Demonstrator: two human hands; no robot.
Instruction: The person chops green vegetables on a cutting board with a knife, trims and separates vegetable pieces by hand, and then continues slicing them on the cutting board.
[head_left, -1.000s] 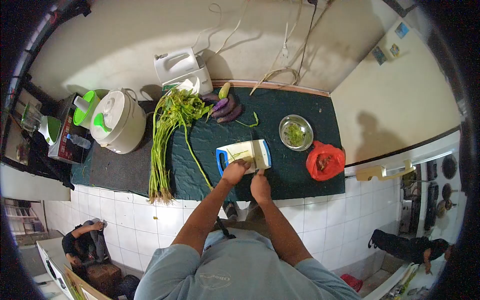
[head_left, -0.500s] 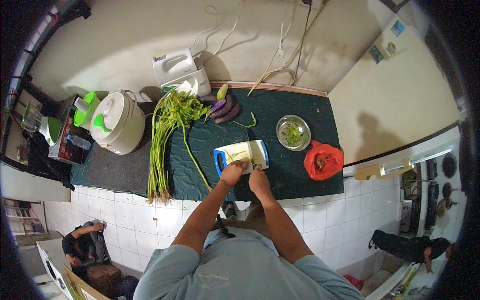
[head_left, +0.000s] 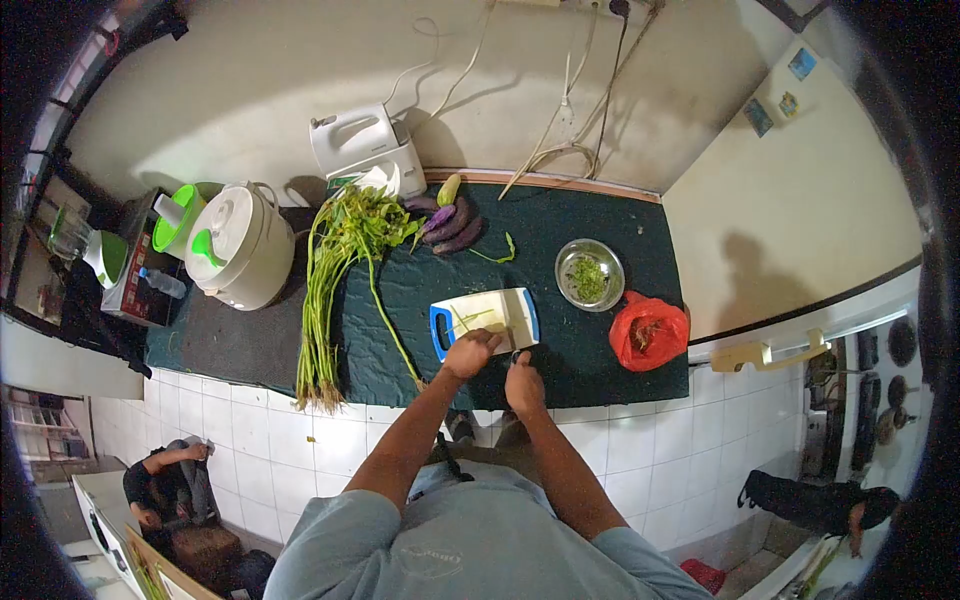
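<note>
My left hand (head_left: 472,353) rests on the near edge of a white cutting board (head_left: 508,304) with blue ends. Its fingers are closed on thin green stems (head_left: 468,319) that stick out past the fingertips. My right hand (head_left: 524,384), just off the board's near right corner, is wrapped round a knife (head_left: 515,354); its blade is hard to make out. Right of the board stands a metal bowl (head_left: 590,274) holding chopped greens (head_left: 588,281). A red plastic bag (head_left: 648,332) with scraps inside sits open beside it.
To the left lie a bunch of long-stemmed leafy greens (head_left: 335,290) and one separate stalk (head_left: 393,330). Several purple eggplants (head_left: 455,228), a white hand mixer (head_left: 362,150) and a rice cooker (head_left: 240,245) stand behind. Two people are farther off, low left and low right.
My right hand has drawn back toward my body with the knife, off the board's near edge. My left hand stays at the stems, and the view has shifted slightly.
</note>
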